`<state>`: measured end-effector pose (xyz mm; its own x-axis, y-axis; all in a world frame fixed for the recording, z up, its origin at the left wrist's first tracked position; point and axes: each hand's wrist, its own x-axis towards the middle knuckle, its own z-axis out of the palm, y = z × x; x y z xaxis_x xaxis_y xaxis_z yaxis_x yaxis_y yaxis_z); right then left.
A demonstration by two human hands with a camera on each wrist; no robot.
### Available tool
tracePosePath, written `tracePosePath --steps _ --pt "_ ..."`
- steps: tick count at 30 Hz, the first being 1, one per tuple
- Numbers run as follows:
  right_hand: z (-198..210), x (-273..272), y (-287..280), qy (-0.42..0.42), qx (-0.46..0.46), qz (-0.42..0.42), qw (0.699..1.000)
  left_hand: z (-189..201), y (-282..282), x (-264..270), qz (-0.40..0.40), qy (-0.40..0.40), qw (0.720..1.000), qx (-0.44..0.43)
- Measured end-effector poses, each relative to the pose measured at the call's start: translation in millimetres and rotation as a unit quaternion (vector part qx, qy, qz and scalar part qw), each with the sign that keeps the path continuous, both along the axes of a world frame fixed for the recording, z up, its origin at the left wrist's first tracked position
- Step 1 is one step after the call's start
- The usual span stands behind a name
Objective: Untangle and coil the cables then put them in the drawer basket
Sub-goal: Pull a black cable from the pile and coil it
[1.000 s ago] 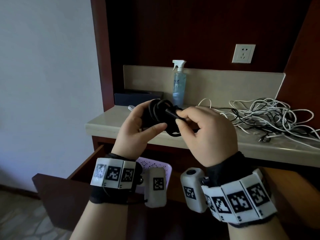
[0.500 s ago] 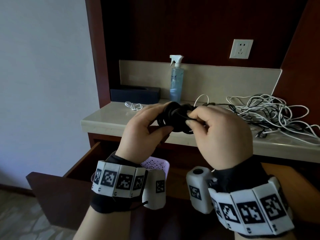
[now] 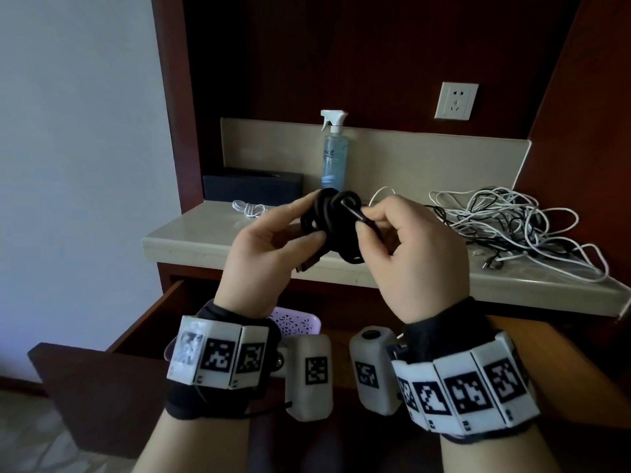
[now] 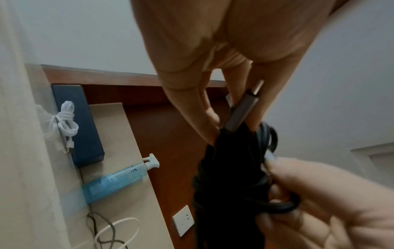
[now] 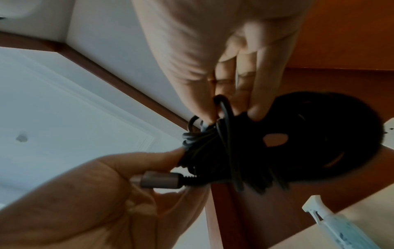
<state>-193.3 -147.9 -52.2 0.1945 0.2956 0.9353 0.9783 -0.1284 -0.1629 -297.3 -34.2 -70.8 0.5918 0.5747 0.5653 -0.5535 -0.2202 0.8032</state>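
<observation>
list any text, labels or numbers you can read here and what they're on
None can be read for certain.
Wristband tags: black-and-white square codes; tiny characters beneath, too small to read.
Spray bottle: pale print, blurred.
Wall socket: no lettering visible.
Black cable coil and dark box: no text visible.

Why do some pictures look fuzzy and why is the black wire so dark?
Head view: sharp; the black coil is in dim light, and the counter bows from the wide lens. Left wrist view: the right hand is close and smeared. Right wrist view: the coil is a blurry dark blob, and so is the left hand.
</observation>
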Motion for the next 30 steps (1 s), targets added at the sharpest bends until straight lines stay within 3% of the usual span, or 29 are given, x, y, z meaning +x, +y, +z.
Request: tracePosePath --steps 4,8,11,15,23,28,30 --pt "1 3 0 -0.013 -0.019 -0.003 1.000 7 -9 -3 -0.043 0.005 0.997 -0.063" --pt "5 -11 1 -0.058 -0.063 0.003 0.996 11 -12 0 0.018 0.015 0.997 -0.073" --pt "5 -14 2 -0.032 -0.051 0.010 0.998 9 -12 0 0.033 0.015 0.996 -0.082" --pt "2 -10 3 -0.002 -0.041 -0.001 0.999 7 -10 1 0.069 0.044 0.996 -0.035" --pt "15 -10 -4 -0.096 -0.125 -0.014 0.987 8 -3 -2 0.113 0.079 0.989 0.048" --pt "3 -9 3 -0.007 -0.040 -0.003 0.999 15 -5 1 0.132 0.036 0.987 0.087" --pt "-1 -4 3 0.025 -0.003 0.026 0.999 18 -6 2 0.087 0.009 0.992 0.086"
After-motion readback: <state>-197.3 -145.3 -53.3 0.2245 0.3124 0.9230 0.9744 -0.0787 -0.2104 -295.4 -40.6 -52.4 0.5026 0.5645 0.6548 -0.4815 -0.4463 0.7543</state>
